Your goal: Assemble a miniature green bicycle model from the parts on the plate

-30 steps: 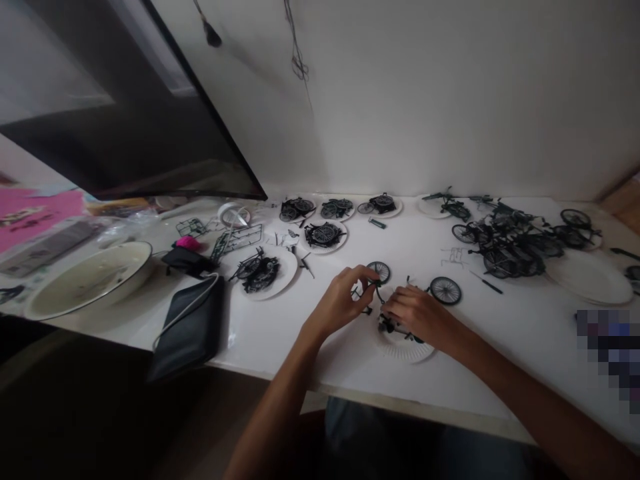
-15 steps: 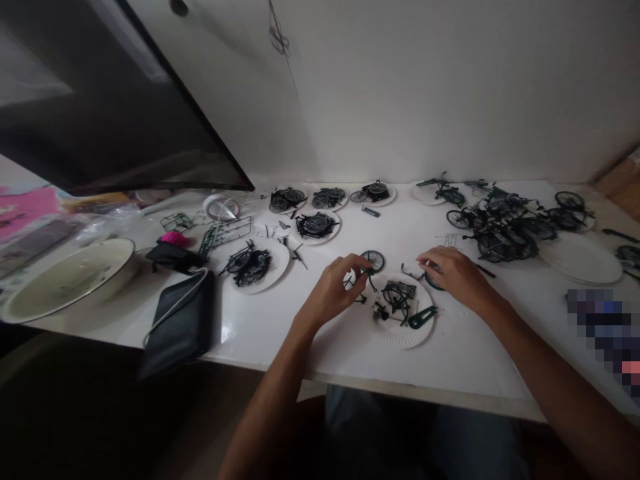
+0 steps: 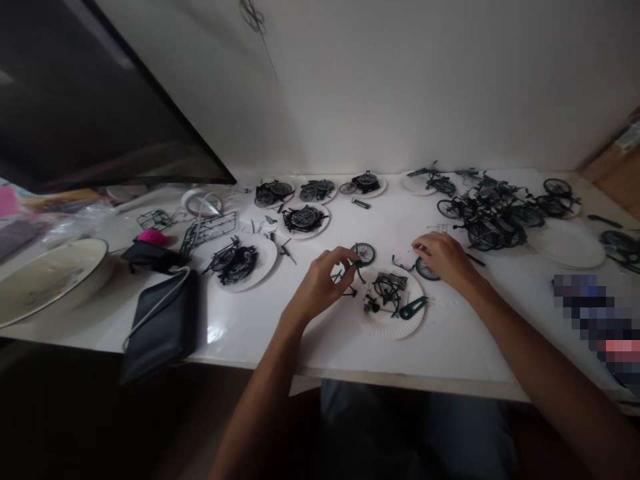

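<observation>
Thumb and fingers of my left hand (image 3: 325, 280) are pinched on a dark miniature bicycle part, with a spoked wheel (image 3: 367, 253) at its far side. My right hand (image 3: 440, 257) is to the right, its fingertips pressed together; whatever they hold is too small to make out. Beneath that hand another small wheel (image 3: 427, 269) lies on the table, partly covered. Between and nearer than the hands sits a white paper plate (image 3: 397, 329), bearing dark miniature bicycle parts (image 3: 387, 290) and a dark green elongated piece (image 3: 413, 308).
Toy bicycles (image 3: 500, 213) are heaped at the back right beside a white plate (image 3: 567, 248). More plates of parts (image 3: 303, 219) stand along the wall. At left are a plate (image 3: 267, 260) with parts, a black case (image 3: 165, 313) with a cable and an enamel basin (image 3: 55, 287).
The whole view has shifted slightly, so things appear further left. Both hands keep nearly the same pose, and the wheel under my right hand shows a little more.
</observation>
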{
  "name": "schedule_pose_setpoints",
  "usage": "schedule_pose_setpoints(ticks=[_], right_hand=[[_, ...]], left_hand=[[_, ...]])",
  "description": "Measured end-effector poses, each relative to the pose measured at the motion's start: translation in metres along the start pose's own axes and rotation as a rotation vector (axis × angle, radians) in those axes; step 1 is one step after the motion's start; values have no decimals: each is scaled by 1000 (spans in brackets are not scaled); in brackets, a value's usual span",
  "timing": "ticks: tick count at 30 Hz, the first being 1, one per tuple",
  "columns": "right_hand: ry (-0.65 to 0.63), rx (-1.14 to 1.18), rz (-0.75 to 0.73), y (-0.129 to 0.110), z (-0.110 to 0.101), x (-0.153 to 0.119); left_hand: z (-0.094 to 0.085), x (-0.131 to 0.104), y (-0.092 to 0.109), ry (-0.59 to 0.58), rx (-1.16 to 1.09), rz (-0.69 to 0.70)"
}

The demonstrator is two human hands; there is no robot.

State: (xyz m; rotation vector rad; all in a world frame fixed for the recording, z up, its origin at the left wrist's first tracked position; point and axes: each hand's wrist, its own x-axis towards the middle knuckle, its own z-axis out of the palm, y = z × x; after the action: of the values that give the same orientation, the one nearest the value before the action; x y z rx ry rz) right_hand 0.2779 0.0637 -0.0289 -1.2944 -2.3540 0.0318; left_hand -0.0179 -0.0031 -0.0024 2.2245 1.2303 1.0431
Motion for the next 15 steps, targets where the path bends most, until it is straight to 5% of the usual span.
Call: schedule_pose_setpoints(ticks=[6,15], right_hand=[[26,-37,-80,-6,1,-7],[-5,-47,8,-16,5,-4]], left_hand=[[-1,0,0,14,-13,10],[-4,0,-2,36,-1,-33]])
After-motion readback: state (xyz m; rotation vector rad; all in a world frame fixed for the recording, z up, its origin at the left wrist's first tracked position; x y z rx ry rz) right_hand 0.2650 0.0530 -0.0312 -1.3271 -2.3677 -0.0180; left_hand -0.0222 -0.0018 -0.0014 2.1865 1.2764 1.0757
